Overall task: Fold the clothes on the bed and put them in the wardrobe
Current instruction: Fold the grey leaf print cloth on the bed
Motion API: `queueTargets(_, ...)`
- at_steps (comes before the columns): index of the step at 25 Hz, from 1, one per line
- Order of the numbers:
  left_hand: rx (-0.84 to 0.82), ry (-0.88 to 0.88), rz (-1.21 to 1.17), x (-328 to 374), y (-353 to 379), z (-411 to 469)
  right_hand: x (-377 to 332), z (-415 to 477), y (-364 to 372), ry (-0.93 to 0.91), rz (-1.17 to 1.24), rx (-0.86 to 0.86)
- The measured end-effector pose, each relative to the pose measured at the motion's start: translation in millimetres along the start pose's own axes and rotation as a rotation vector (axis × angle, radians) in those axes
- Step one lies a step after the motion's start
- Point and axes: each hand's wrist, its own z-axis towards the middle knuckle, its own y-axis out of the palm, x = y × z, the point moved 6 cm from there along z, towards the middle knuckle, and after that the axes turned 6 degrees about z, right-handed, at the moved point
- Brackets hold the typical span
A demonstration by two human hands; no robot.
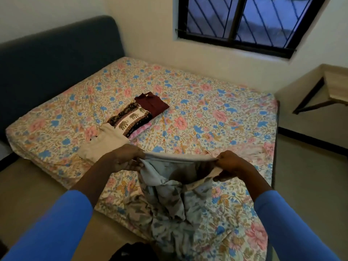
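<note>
left hand (123, 157): fingers curled, pinching one end of the grey patterned garment's (169, 200) top edge
right hand (230, 163): gripping the other end
garment: stretched between the hands, hanging onto the bed (216, 102)
folded clothes (131, 119): in a row mid-bed

Bed: floral-sheeted mattress (216, 113), dark blue padded headboard (56, 59) at left.
Row on bed: folded maroon shirt (153, 104) farthest, folded elephant-print cloth (131, 120) before it, folded beige garment (105, 146) nearest.
Near edge: crumpled grey patterned garment (169, 204), right of that row.
</note>
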Motion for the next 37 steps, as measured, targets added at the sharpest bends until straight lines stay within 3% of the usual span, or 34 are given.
queueTargets(5,0.209,-0.046,-0.375,13,18,97,-8,86,32,0.209,0.653,0.113)
queueTargets(9,0.230,-0.072,-0.442,29,19,199,-18,194,58,0.280,0.811,0.194)
queueTargets(13,0.342,0.017,-0.431,15,15,310,-9,278,97,0.242,0.987,0.313)
queueTargets(16,0.465,0.080,-0.145,-30,41,357,30,307,166,0.318,0.858,0.283)
queueTargets(20,0.312,0.064,0.003,-85,111,380,69,331,238,0.259,0.471,0.294)
queueTargets(26,0.334,0.221,0.227,-100,153,415,75,372,260,0.079,-0.038,0.415)
queueTargets(28,0.383,0.293,0.260,-97,157,425,80,380,257,0.057,-0.073,0.462)
queueTargets(30,0.414,0.379,0.298,-98,159,434,96,378,253,0.043,0.149,0.527)
queueTargets(33,0.418,0.424,0.349,-97,163,439,124,374,257,0.102,0.698,0.499)
queueTargets(37,0.379,0.330,0.356,-95,170,437,124,375,258,0.107,0.886,0.380)
